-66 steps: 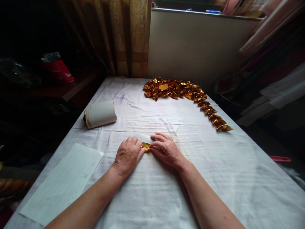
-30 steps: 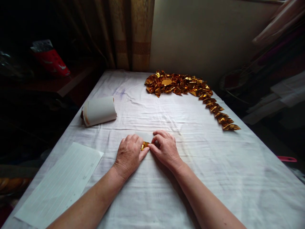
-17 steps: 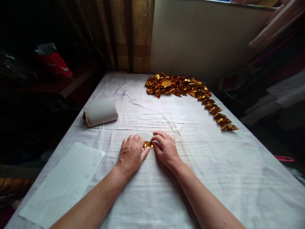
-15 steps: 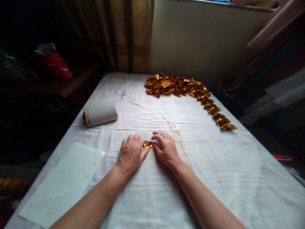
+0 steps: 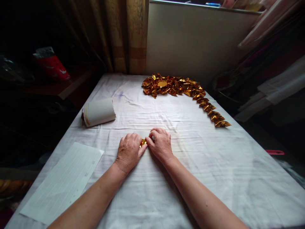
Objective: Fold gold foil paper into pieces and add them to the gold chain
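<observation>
Our left hand (image 5: 129,148) and right hand (image 5: 160,142) share a narrow grip on a small strip of gold foil (image 5: 143,142), glossy and creased, near the middle of the wrinkled, white-clothed bench (image 5: 221,165). Beyond it, a chain (image 5: 177,86) of crinkled, pointed golden folds curves rightward; a curled, matte-white roll (image 5: 100,113) lies leftward.

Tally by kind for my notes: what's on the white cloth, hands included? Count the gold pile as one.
Hands: 2 (left hand, right hand)
Small gold piece: 1
Gold pile: 1, folds too overlapped to count
Roll: 1
Paper sheet: 1
Total: 6
</observation>
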### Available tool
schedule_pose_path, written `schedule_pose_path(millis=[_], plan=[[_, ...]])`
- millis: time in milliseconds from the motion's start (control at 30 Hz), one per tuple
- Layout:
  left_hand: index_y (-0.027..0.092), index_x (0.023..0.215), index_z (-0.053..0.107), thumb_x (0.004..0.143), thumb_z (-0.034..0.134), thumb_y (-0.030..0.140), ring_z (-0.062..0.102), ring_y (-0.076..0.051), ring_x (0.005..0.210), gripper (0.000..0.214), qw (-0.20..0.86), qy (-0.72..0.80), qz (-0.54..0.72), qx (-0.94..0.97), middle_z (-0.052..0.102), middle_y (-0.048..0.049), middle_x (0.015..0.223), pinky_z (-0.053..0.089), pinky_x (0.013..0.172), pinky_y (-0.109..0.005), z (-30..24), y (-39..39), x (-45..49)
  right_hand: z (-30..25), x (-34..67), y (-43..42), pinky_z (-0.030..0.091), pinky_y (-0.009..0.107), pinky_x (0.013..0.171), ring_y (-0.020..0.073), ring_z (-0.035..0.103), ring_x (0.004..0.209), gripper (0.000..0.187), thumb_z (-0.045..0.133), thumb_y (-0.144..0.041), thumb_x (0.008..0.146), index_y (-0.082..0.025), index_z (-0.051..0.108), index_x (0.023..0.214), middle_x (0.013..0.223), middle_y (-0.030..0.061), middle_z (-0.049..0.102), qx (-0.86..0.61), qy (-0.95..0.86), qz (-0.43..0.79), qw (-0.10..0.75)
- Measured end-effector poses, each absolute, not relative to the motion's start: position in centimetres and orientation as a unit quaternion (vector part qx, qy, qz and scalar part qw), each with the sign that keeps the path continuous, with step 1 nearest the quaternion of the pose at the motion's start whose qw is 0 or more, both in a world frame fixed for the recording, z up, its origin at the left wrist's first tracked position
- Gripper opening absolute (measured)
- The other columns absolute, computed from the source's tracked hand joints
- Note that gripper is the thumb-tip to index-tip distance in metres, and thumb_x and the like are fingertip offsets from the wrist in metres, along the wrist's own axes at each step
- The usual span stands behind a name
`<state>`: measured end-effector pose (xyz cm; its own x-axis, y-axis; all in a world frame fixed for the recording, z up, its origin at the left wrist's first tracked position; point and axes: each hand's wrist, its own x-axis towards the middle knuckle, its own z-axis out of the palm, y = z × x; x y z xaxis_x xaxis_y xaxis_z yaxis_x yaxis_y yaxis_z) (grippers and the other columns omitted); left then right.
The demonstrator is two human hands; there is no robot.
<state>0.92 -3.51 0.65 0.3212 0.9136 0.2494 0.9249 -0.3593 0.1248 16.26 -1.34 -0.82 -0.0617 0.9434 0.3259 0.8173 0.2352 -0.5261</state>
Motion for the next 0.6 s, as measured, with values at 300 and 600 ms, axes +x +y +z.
schedule_pose_path(millis=[300,600], plan=[[0.019,0.084,0.059,0.088,0.061,0.036,0.055,-0.024,0.089,0.018,-0.012,-0.561,-0.162,-0.812,0.063,-0.0065,0.091,0.042,0.078,-0.038,0.6,-3.4,0.4,-1.4,18.3,-2.4,0.038,0.04,0.09,0.0245,0.055,0.108,0.004,0.062,-0.023,0.086,-0.024,0.065,0.09,0.115,0.0068,0.065,-0.575,-0.747,0.086,0.322],[0.027,0.107,0.069,0.089,0.06,0.03,0.059,-0.021,0.108,0.021,-0.117,-0.469,-0.232,-0.844,0.068,-0.0036,0.114,0.043,0.098,-0.039,0.2,-2.4,-3.8,-0.6,18.5,-2.9,0.042,0.033,0.077,0.0201,0.057,0.086,0.02,0.055,-0.019,0.092,-0.027,0.073,0.095,0.092,0.0043,0.069,-0.514,-0.82,0.031,0.252]])
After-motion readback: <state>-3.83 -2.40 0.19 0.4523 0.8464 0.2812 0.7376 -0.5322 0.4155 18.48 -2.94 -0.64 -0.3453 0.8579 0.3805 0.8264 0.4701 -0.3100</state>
